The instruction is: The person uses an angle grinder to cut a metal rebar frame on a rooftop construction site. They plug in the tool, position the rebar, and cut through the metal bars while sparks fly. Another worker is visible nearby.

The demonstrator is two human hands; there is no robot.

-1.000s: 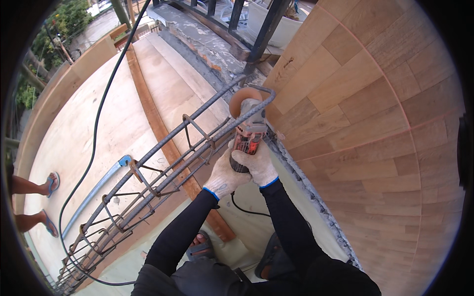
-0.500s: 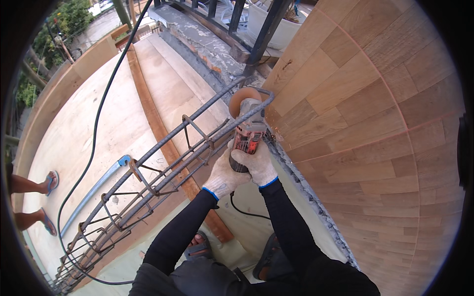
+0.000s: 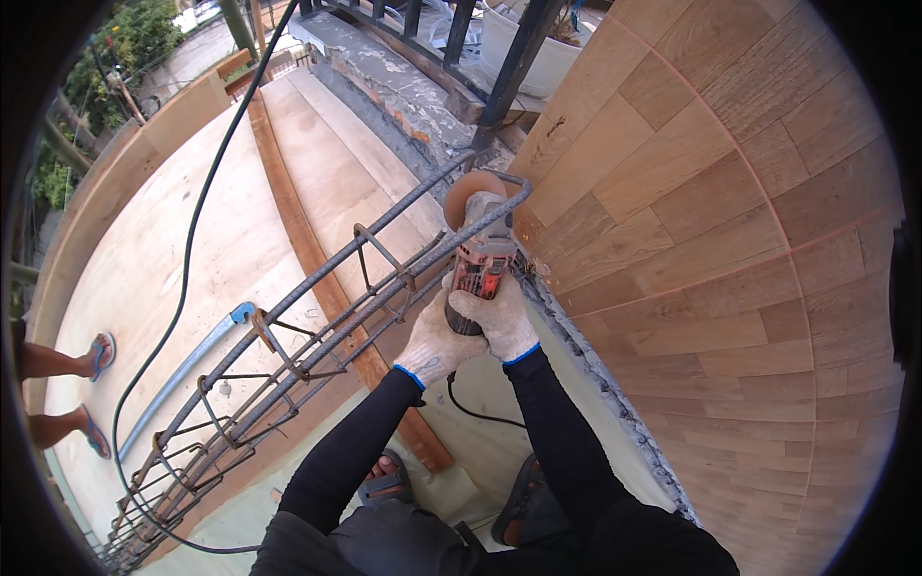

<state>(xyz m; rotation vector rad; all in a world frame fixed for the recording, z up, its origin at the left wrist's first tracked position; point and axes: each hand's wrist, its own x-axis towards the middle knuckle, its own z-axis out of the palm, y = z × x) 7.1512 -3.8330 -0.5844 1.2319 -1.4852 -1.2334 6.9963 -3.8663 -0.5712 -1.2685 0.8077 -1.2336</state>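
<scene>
Both hands, in pale knit gloves with blue cuffs, are wrapped round the body of a red and black angle grinder (image 3: 483, 276). My left hand (image 3: 434, 336) grips its left side and lower end; my right hand (image 3: 506, 317) closes on its right side. The grinder's brown disc (image 3: 473, 199) lies among the bars at the bent far end of a steel rebar cage (image 3: 317, 278). Small orange sparks fly off to the right of the tool. Where exactly the disc meets steel is hidden by the grinder head.
Wooden boards (image 3: 182, 211) spread to the left, with a blue-handled metal bar (image 3: 192, 370) and a black cable (image 3: 197, 211) on them. Another person's sandalled feet (image 3: 96, 432) stand there. A wood-look tiled surface (image 3: 691, 221) rises at right; a black railing (image 3: 509, 82) is ahead.
The grinder and both hands stay almost in place on the rebar. Sparks continue at the right, with their pattern slightly different.
</scene>
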